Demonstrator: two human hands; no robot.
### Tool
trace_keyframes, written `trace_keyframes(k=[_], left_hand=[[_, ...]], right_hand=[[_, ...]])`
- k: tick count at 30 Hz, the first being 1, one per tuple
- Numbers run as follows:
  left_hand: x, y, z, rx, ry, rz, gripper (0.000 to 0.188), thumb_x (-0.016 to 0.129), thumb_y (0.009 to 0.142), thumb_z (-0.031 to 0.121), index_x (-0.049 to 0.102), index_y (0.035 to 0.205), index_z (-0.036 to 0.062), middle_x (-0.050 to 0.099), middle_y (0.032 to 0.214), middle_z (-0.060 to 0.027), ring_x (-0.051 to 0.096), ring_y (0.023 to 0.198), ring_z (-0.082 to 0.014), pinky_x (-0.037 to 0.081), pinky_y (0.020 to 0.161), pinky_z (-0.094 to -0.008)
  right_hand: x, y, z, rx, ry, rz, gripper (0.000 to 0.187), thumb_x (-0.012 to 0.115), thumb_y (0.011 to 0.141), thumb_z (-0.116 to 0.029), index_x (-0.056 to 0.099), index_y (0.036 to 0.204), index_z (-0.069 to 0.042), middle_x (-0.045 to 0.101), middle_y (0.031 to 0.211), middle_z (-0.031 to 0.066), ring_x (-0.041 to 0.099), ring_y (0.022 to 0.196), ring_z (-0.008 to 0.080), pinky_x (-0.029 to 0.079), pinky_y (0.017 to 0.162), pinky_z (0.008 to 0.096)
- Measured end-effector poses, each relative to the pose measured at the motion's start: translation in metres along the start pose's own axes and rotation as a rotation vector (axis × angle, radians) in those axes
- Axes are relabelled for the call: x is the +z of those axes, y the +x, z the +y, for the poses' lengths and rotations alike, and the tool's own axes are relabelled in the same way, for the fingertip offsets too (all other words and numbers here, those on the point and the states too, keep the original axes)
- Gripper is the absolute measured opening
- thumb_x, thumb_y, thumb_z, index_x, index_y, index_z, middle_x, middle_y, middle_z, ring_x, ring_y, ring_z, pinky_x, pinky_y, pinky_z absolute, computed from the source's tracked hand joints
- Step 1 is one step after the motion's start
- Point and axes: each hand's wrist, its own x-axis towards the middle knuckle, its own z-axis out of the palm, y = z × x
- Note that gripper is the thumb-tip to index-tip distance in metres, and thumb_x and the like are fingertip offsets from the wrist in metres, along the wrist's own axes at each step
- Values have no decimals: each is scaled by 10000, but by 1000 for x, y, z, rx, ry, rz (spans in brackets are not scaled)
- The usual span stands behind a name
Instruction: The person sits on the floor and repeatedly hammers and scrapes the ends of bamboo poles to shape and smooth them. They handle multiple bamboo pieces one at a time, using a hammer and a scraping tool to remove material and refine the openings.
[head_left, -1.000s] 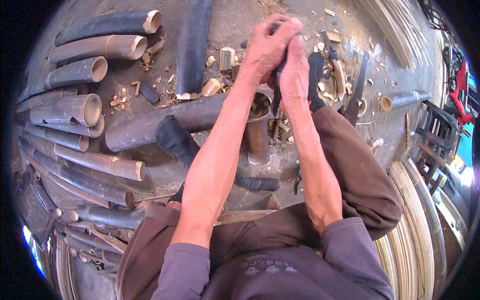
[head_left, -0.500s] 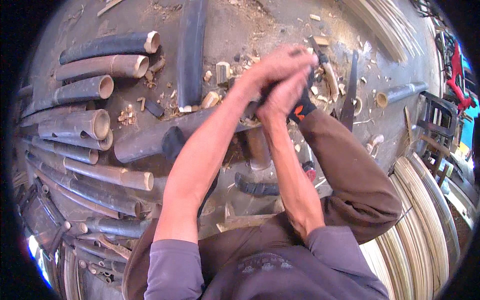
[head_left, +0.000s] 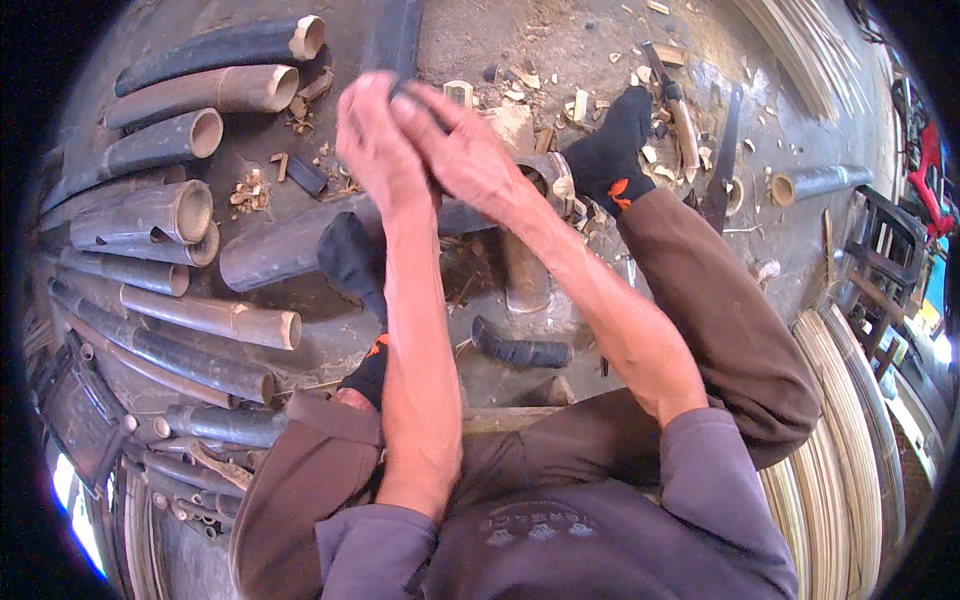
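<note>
My left hand (head_left: 378, 145) and my right hand (head_left: 462, 158) are pressed together above a long dark bamboo pole (head_left: 290, 245) on the floor. Fingers of both hands are curled over each other. A dark patch shows between them, but what they hold, if anything, is hidden. Beyond the hands is another dark bamboo length (head_left: 395, 35), its near end covered by them. My feet, in dark socks, rest at the pole: one sock (head_left: 350, 250) is by its left part, the other sock (head_left: 612, 150) by its open right end. A short bamboo piece (head_left: 525, 270) lies under the pole.
Several cut bamboo lengths (head_left: 200, 95) lie in a row at the left. A wood-handled tool with a dark blade (head_left: 682, 125) and a saw (head_left: 724, 160) lie at the right, among wood chips. Bundled pale strips (head_left: 840, 420) stand at the lower right.
Both hands have swung together from right to left, from near the right foot to over the pole's middle. The view has shifted slightly, and the left foot shows more.
</note>
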Motion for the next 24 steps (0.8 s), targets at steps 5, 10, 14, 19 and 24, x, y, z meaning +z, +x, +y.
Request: trace_keyframes(k=[5,10,14,19,24], left_hand=[[-29,-22,-55,-329,-348,86,370,466,921,316,636,1054,16,612,1062,-109,608,949,-247,499,844,-345],[78,19,28,-167,-21,-798,417,650,882,336,640,1133,3,644,1109,-84,561,1059,-157,426,947,-300],[75,27,11,-263,-18,-615,372,626,894,315,667,1066,-12,651,1083,-79,559,1005,-150,432,915,-300],[36,12,3,-95,-74,-163,340,628,891,321,660,989,-3,646,905,-59,555,864,-153,455,823,-296],[-30,-49,-31,0,76,290,383,413,968,374,572,1014,29,538,977,-71,545,907,-216,451,846,-383]], right_hand=[[-5,-19,5,64,-435,-180,473,557,966,-394,587,1232,-4,636,1189,135,577,1082,169,477,927,307],[-27,5,-3,-131,331,593,558,488,983,-490,568,1270,-18,651,1145,174,627,997,267,503,856,352],[-29,18,-5,-133,130,627,576,492,984,-489,545,1293,-6,648,1149,153,600,1024,214,480,895,334],[-19,10,-2,9,92,176,582,500,983,-476,515,1339,-15,621,1224,137,559,1114,190,446,961,317],[-4,-11,11,20,-204,-424,530,533,983,-388,498,1363,-21,580,1314,118,526,1195,183,405,1036,318]])
